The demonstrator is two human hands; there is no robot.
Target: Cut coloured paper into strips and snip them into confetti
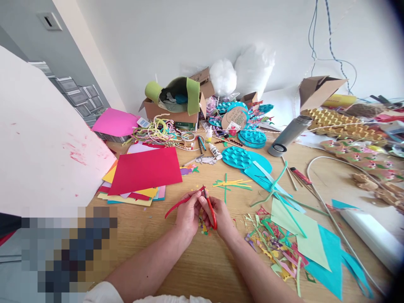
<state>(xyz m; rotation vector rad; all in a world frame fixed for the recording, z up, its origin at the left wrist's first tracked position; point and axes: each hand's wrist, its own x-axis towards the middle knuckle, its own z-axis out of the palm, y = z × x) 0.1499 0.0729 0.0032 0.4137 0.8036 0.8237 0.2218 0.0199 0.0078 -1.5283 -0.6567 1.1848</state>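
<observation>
Pinched in my left hand (pixel 188 212) is a narrow red paper strip (pixel 175 206), whose long end trails out to the left. My right hand (pixel 222 216) grips a pair of scissors (pixel 213 213) with red handles. The dark blades point away from me and meet the strip's far end, just beyond my left fingertips. Both hands are close together above the wooden table. Small coloured paper bits (pixel 204 227) lie beneath them. Just beyond the hands, yellow and green paper strips (pixel 232 184) lie crossed on the table.
Stacked coloured sheets with a red sheet (pixel 147 171) on top lie to the left. Paper scraps (pixel 274 240) are heaped at right, beside a pale green sheet (pixel 298 231). Farther back are a glue bottle (pixel 216 152), blue textured ovals (pixel 236 157) and a grey flask (pixel 290 135).
</observation>
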